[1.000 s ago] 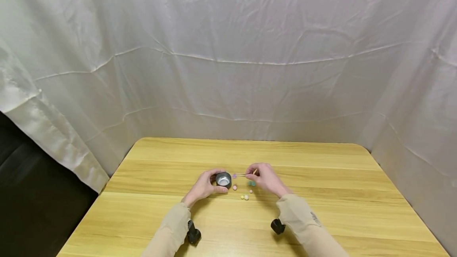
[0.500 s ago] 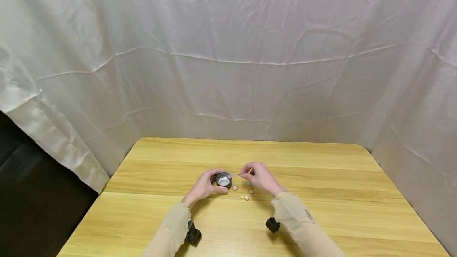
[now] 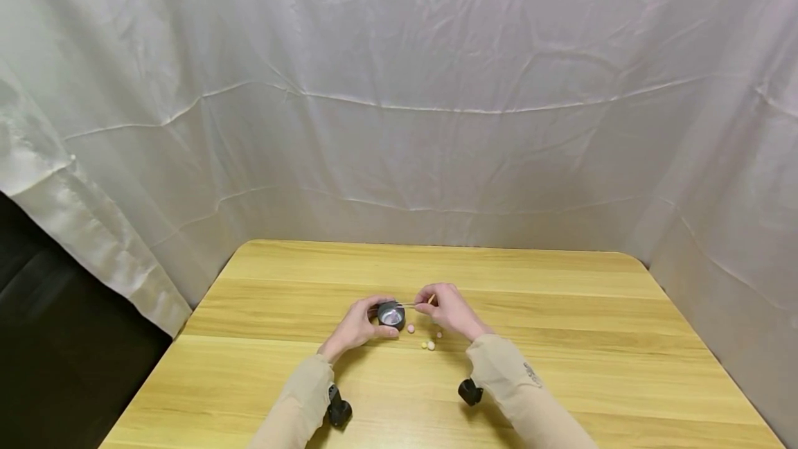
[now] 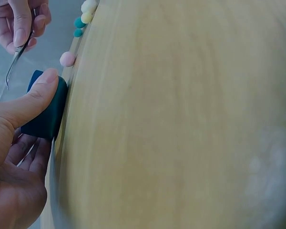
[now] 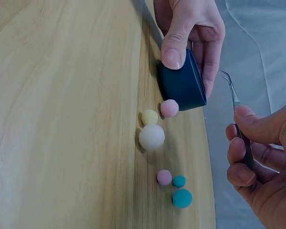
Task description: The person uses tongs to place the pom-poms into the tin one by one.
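Observation:
My left hand (image 3: 357, 328) holds a small dark round bowl (image 5: 178, 88) upright on the table, thumb on the near side and fingers behind. In the head view a purple pompom (image 3: 393, 316) shows inside it, small and blurred. My right hand (image 5: 271, 152) pinches bent-tip metal tweezers (image 5: 235, 98), their tips over the bowl's rim and slightly parted with nothing between them. A pink pompom (image 5: 169, 108) sits close beside the bowl. Nearer the right wrist camera lie a yellow pompom (image 5: 149, 117), a white pompom (image 5: 151, 137), a smaller pink pompom (image 5: 164, 177) and two teal pompoms (image 5: 182, 198).
The wooden table (image 3: 299, 393) spreads around both hands. Pale curtains (image 3: 436, 158) hang behind it and at its sides. A black surface (image 3: 56, 310) stands beyond the left edge. Each wrist carries a black camera, such as the right one (image 3: 470, 391).
My right hand has moved left, bringing the tweezers over the bowl. The purple pompom, earlier at the tweezer tips, has been let go into the bowl. My left hand has stayed still.

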`<state>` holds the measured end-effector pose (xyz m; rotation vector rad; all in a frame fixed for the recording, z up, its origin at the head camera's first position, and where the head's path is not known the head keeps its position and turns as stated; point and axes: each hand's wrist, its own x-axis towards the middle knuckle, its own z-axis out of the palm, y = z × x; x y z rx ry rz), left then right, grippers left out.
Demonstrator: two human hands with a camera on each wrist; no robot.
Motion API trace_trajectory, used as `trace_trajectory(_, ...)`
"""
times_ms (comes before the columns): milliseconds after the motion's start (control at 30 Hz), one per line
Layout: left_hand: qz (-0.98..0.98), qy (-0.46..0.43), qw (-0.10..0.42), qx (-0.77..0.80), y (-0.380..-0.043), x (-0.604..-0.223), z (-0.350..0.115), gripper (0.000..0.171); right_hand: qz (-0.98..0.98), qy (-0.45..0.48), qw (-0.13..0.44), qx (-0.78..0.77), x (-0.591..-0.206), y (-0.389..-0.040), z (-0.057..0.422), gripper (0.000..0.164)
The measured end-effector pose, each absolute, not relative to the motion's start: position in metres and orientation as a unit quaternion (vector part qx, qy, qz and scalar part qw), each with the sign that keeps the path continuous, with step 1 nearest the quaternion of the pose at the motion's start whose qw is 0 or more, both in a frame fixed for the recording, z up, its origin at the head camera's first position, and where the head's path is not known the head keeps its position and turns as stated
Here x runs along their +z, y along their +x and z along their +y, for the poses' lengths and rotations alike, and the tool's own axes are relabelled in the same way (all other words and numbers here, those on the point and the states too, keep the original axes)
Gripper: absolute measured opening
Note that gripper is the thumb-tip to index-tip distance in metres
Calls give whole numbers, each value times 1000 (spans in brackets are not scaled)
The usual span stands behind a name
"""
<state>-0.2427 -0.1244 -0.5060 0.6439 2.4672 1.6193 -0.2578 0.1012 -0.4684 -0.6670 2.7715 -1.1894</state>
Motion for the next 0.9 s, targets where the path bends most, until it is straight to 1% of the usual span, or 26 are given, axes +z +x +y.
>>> trace_trajectory(433,811,211,64,543,-247,-511,-127,60,897,-214,23,-385,-469,-256,103,7)
trace_trajectory(900,819,201,59,534,-243,-508,-122,59,897,-200,30,-393,-472,-251,125,6)
